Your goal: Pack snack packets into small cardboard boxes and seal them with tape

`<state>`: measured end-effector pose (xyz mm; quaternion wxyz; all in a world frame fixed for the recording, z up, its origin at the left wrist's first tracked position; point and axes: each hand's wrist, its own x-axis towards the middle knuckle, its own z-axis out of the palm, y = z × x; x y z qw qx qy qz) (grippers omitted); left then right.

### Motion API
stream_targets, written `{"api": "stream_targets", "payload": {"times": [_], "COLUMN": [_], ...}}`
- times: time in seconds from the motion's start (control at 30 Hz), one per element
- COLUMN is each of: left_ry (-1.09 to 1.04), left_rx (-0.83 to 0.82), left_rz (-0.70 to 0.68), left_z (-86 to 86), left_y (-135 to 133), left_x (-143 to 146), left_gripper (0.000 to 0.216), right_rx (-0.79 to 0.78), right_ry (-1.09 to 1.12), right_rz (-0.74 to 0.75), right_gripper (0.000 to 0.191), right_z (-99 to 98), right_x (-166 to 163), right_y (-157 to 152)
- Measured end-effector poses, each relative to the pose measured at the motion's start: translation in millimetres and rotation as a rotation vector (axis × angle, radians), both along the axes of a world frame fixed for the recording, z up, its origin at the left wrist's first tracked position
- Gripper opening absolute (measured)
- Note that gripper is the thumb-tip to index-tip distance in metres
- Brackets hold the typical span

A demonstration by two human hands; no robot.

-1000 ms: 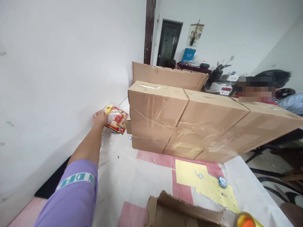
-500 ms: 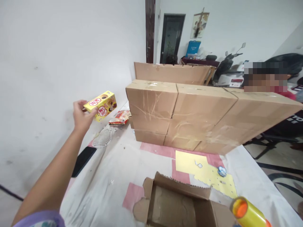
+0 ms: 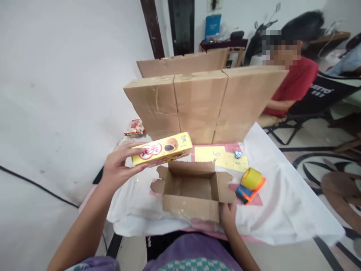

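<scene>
A yellow snack box (image 3: 175, 146) with red lettering and a round cookie picture is gripped at its left end by my left hand (image 3: 120, 165), thumb below and fingers above. It is held tilted, up and to the left of an open cardboard box (image 3: 187, 207). That box stands at the table's near side with its flaps spread, and no item shows inside. At its right near corner, under the side flap, is my right hand (image 3: 229, 213), its fingers partly hidden against the cardboard. Right of the box lies a tape dispenser (image 3: 255, 192) with a yellow tape roll (image 3: 252, 178).
A wall of taped cartons (image 3: 197, 105) crosses the back of the table. A red and white snack packet (image 3: 135, 127) lies at the left. Yellow paper (image 3: 208, 153) lies before the cartons. A person in a red shirt (image 3: 304, 81) sits beyond, at the right.
My left hand has brought the yellow snack box rightward from beside the wall towards the open box. My right hand has come into view at that box. The view has tilted down and turned right.
</scene>
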<state>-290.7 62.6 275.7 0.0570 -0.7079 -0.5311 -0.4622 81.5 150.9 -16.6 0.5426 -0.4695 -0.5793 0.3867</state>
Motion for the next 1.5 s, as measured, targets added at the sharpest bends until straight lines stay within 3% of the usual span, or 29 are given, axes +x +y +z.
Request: {"api": "stream_targets", "payload": {"times": [0.27, 0.5, 0.67, 0.93, 1.5], "left_ry": [0.140, 0.315, 0.372, 0.660, 0.726], "left_rx": [-0.491, -0.749, -0.892, -1.011, -1.165], "left_rz": [-0.220, -0.183, -0.165, 0.019, 0.107], "left_z": [-40.6, -73.7, -97.6, -102.6, -94.5], "left_y": [4, 13, 21, 31, 41], "left_x": [57, 66, 67, 67, 78], "left_gripper": [0.048, 0.042, 0.049, 0.046, 0.040], "right_rx": [-0.080, -0.085, -0.105, -0.105, -0.161], "right_ry": [0.131, 0.133, 0.151, 0.093, 0.012], "right_rz": [0.004, 0.031, 0.008, 0.036, 0.052], "right_gripper": [0.020, 0.024, 0.024, 0.021, 0.018], "right_z": [12.5, 11.6, 14.4, 16.2, 13.3], "right_x": [-8, -7, -8, -8, -8], "right_y": [3, 1, 0, 0, -1]}}
